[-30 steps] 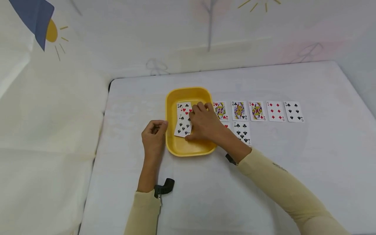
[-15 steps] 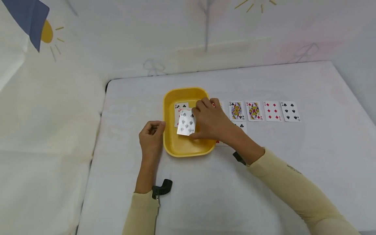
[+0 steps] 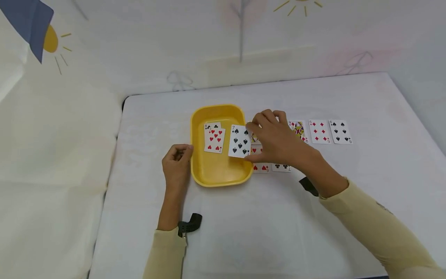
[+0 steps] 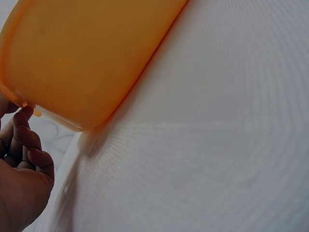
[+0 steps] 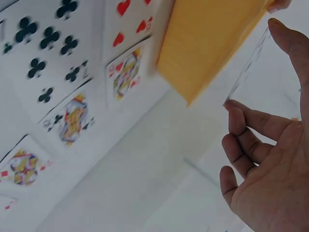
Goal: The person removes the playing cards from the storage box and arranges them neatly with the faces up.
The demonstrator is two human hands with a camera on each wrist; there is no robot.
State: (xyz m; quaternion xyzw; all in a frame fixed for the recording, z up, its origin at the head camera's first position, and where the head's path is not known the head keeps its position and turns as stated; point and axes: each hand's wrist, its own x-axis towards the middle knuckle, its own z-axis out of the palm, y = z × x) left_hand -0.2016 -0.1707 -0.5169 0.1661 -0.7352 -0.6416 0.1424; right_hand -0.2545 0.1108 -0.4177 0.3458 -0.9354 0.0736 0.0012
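My right hand (image 3: 278, 141) pinches a seven of spades playing card (image 3: 239, 141) between thumb and fingertips, over the right side of a yellow tray (image 3: 223, 170). In the right wrist view the card (image 5: 246, 67) shows nearly edge-on between thumb and finger. Inside the tray lie a seven of hearts (image 3: 214, 141) and, partly under it, an eight of clubs (image 3: 212, 125). At the tray's left rim, my left hand (image 3: 177, 164) holds the edge with thumb and finger. The left wrist view shows its fingertips (image 4: 26, 111) right at the rim.
Face-up cards lie in rows right of the tray, including a queen of diamonds (image 3: 297, 130), six of diamonds (image 3: 319, 131) and six of spades (image 3: 340, 131). My right arm partly covers a seven of clubs (image 3: 281, 168). A queen of hearts (image 5: 125, 75) shows in the right wrist view.
My right hand has lifted the seven of spades off the other cards and carried it right, uncovering the seven of hearts. My left hand stays at the tray's rim.
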